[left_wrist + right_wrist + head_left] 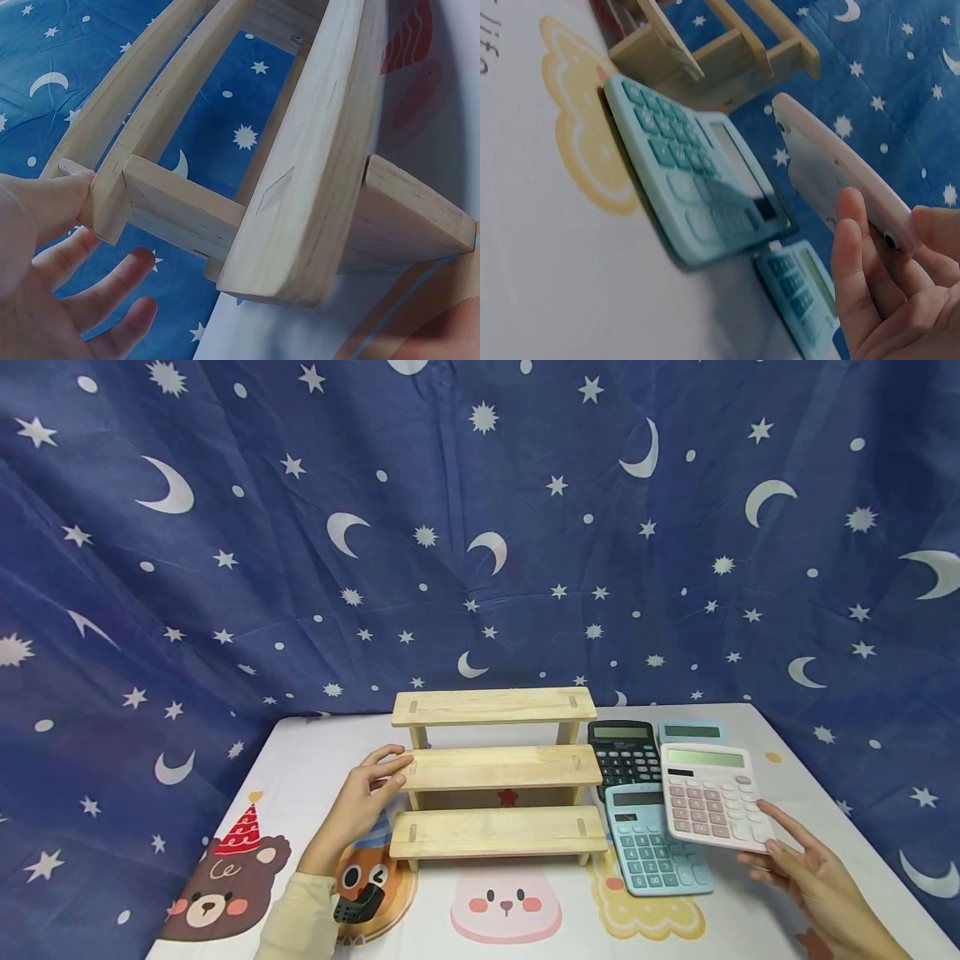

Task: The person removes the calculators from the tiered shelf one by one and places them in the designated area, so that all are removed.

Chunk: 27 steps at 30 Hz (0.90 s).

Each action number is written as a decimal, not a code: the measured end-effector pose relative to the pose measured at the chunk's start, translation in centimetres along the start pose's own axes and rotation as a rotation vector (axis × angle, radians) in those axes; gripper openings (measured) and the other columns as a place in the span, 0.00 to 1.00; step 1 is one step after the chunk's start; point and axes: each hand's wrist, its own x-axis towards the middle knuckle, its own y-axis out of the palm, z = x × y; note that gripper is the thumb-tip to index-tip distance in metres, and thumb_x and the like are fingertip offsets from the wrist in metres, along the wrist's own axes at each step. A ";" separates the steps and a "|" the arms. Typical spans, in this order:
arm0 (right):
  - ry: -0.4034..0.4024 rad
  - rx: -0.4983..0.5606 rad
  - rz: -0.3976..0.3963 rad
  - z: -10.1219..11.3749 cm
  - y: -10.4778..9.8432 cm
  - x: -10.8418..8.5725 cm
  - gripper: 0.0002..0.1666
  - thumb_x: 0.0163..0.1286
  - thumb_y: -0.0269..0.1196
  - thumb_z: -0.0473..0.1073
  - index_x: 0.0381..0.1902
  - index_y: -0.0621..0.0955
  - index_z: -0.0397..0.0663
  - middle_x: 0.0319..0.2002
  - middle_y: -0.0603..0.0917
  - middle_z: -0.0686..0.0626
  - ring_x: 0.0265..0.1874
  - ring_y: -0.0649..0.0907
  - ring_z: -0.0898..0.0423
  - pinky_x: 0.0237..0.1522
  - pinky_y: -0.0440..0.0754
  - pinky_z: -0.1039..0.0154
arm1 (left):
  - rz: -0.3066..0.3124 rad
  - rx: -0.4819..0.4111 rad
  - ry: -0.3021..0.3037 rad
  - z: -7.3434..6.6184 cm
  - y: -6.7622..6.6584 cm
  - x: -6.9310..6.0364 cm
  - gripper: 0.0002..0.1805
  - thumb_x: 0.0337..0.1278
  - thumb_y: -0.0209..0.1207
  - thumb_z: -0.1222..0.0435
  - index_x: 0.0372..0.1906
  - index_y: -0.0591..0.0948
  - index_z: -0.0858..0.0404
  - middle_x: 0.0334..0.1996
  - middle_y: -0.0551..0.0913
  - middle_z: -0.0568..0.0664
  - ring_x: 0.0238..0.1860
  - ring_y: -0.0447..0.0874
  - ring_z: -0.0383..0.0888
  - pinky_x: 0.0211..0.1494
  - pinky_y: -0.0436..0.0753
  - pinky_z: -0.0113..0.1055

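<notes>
A three-tier wooden stand is in the middle of the table. My left hand grips the left end of its middle board, thumb and fingers at the edge, as the left wrist view also shows. A pink and white calculator is pinched at its lower right corner by my right hand. In the right wrist view this calculator is raised off the table, its underside towards the camera. Beneath and beside it lie a large blue calculator, a black calculator and a smaller light-blue calculator, partly covered.
A white tablecloth with cartoon animals covers the table. Behind and at the sides hangs a dark blue curtain with moons and stars. The calculators lie close against the stand's right side.
</notes>
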 end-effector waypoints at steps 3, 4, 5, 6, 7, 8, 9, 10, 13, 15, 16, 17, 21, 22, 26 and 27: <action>0.011 0.017 -0.005 -0.2 -0.9 -0.2 0.32 0.83 0.45 0.35 0.73 0.66 0.79 0.49 0.88 0.59 0.44 0.90 0.59 0.43 0.88 0.63 | -0.003 0.002 0.010 0.1 0.1 0.0 0.19 0.71 0.57 0.67 0.61 0.80 0.72 0.66 0.75 0.66 0.66 0.74 0.65 0.55 0.82 0.28; 0.014 0.021 -0.003 -0.3 -1.2 -0.3 0.32 0.83 0.45 0.35 0.72 0.67 0.80 0.49 0.88 0.59 0.44 0.90 0.58 0.43 0.88 0.63 | -0.004 -0.001 0.006 0.1 0.1 0.0 0.19 0.71 0.57 0.67 0.61 0.80 0.72 0.66 0.75 0.65 0.66 0.74 0.65 0.55 0.83 0.29; 0.014 0.017 0.001 -0.4 -1.5 -0.4 0.33 0.83 0.45 0.35 0.72 0.67 0.80 0.49 0.88 0.58 0.44 0.90 0.58 0.43 0.88 0.63 | -0.001 0.000 0.003 0.1 0.2 0.1 0.19 0.71 0.57 0.67 0.61 0.80 0.72 0.66 0.75 0.65 0.66 0.74 0.65 0.55 0.83 0.31; 0.019 0.009 0.003 -0.4 -1.8 -0.5 0.32 0.83 0.45 0.35 0.71 0.67 0.81 0.49 0.88 0.59 0.44 0.90 0.59 0.43 0.88 0.63 | 0.005 -0.002 -0.007 0.1 0.1 0.1 0.19 0.71 0.57 0.67 0.62 0.80 0.71 0.67 0.74 0.65 0.67 0.74 0.64 0.56 0.83 0.33; 0.018 0.005 0.011 -0.5 -2.1 -0.5 0.33 0.83 0.44 0.35 0.72 0.67 0.81 0.49 0.88 0.60 0.44 0.90 0.58 0.43 0.88 0.63 | 0.013 -0.013 -0.025 0.1 0.1 0.2 0.20 0.71 0.57 0.67 0.63 0.80 0.71 0.68 0.74 0.64 0.68 0.73 0.64 0.58 0.83 0.35; 0.024 0.003 0.017 -0.6 -2.5 -0.6 0.33 0.83 0.44 0.35 0.71 0.67 0.81 0.49 0.88 0.60 0.45 0.90 0.58 0.43 0.88 0.63 | 0.017 -0.013 -0.031 0.0 0.1 0.2 0.20 0.72 0.57 0.67 0.63 0.80 0.71 0.68 0.73 0.64 0.69 0.73 0.64 0.58 0.83 0.37; 0.035 0.002 0.018 -0.7 -2.8 -0.6 0.33 0.83 0.45 0.35 0.71 0.67 0.82 0.50 0.88 0.61 0.45 0.90 0.59 0.44 0.88 0.63 | 0.021 -0.012 -0.039 0.0 0.1 0.2 0.20 0.72 0.57 0.66 0.63 0.79 0.71 0.68 0.73 0.64 0.69 0.73 0.64 0.59 0.83 0.40; 0.035 0.009 0.028 -0.8 -3.1 -0.6 0.33 0.83 0.44 0.34 0.71 0.66 0.82 0.50 0.88 0.61 0.46 0.90 0.58 0.44 0.88 0.63 | 0.024 -0.010 -0.048 0.0 0.0 0.3 0.20 0.72 0.57 0.66 0.63 0.79 0.70 0.69 0.73 0.64 0.69 0.72 0.63 0.59 0.83 0.41; 0.059 0.028 0.043 -1.1 -4.0 -0.6 0.34 0.83 0.44 0.34 0.71 0.65 0.83 0.51 0.87 0.63 0.47 0.90 0.57 0.45 0.88 0.62 | 0.029 -0.001 -0.066 -0.1 0.0 0.4 0.21 0.72 0.57 0.65 0.64 0.79 0.69 0.69 0.72 0.64 0.70 0.71 0.63 0.60 0.82 0.44; 0.078 0.041 0.059 -1.4 -4.5 -0.6 0.35 0.83 0.44 0.34 0.71 0.65 0.84 0.52 0.86 0.66 0.48 0.90 0.57 0.46 0.88 0.61 | 0.031 0.003 -0.076 -0.2 -0.1 0.4 0.21 0.72 0.57 0.64 0.64 0.79 0.68 0.70 0.72 0.63 0.71 0.71 0.63 0.60 0.82 0.45; 0.082 0.050 0.071 -1.6 -4.8 -0.6 0.35 0.83 0.44 0.34 0.70 0.65 0.85 0.53 0.85 0.66 0.48 0.90 0.57 0.46 0.88 0.61 | 0.032 0.004 -0.081 -0.2 -0.1 0.4 0.21 0.72 0.57 0.64 0.64 0.79 0.68 0.70 0.72 0.62 0.71 0.70 0.63 0.60 0.81 0.46; 0.088 0.058 0.083 -1.7 -5.0 -0.6 0.34 0.83 0.43 0.34 0.70 0.66 0.85 0.53 0.85 0.67 0.49 0.89 0.58 0.47 0.88 0.61 | 0.034 0.005 -0.084 -0.2 -0.1 0.4 0.21 0.73 0.57 0.64 0.64 0.79 0.68 0.70 0.72 0.62 0.71 0.70 0.63 0.61 0.81 0.47; 0.081 0.077 0.135 -2.2 -6.0 -0.5 0.35 0.83 0.41 0.32 0.68 0.68 0.85 0.56 0.83 0.69 0.51 0.89 0.58 0.50 0.87 0.59 | 0.037 0.008 -0.085 -0.3 -0.1 0.3 0.21 0.73 0.57 0.64 0.65 0.79 0.67 0.70 0.72 0.61 0.71 0.70 0.64 0.61 0.80 0.51; 0.084 0.071 0.130 -2.3 -6.1 -0.5 0.35 0.83 0.41 0.33 0.69 0.67 0.85 0.55 0.83 0.69 0.51 0.89 0.58 0.50 0.87 0.59 | 0.038 0.008 -0.085 -0.3 -0.1 0.2 0.21 0.73 0.57 0.64 0.65 0.79 0.67 0.70 0.72 0.61 0.71 0.70 0.64 0.61 0.80 0.52; 0.120 0.017 0.084 -2.7 -6.8 -0.5 0.37 0.84 0.42 0.35 0.76 0.55 0.85 0.54 0.82 0.73 0.50 0.89 0.60 0.49 0.87 0.60 | 0.040 0.005 -0.087 -0.4 -0.1 0.0 0.21 0.73 0.57 0.64 0.65 0.79 0.67 0.70 0.72 0.61 0.71 0.70 0.64 0.61 0.80 0.52; 0.130 0.008 0.073 -2.8 -7.0 -0.6 0.38 0.84 0.42 0.36 0.77 0.53 0.85 0.53 0.82 0.74 0.49 0.89 0.60 0.49 0.87 0.61 | 0.040 0.005 -0.089 -0.3 -0.1 0.0 0.21 0.73 0.57 0.64 0.65 0.79 0.67 0.70 0.72 0.61 0.71 0.69 0.64 0.61 0.80 0.51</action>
